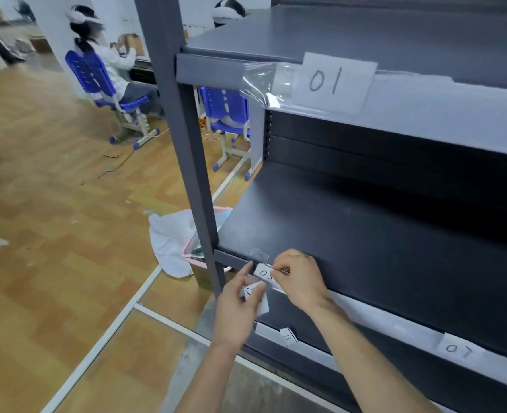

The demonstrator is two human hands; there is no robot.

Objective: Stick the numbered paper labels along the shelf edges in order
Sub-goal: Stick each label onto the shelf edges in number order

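Observation:
A white paper label reading "05" (264,273) lies against the front edge of the middle shelf (365,305), near its left end. My right hand (298,277) pinches the label's right side with curled fingers. My left hand (240,305) holds a few loose paper labels (256,296) in its curled fingers while its index finger points up and touches clear tape (259,254) at the shelf edge. Label "01" (334,81) is taped on the top shelf edge. Label "07" (459,350) sits further right on the middle edge. Another label (288,338) hangs on the lower shelf edge.
The dark grey shelf upright (186,138) stands just left of my hands. A pink basket (197,248) with white cloth sits on the wooden floor behind it. Two people sit on blue chairs (103,84) at the back left.

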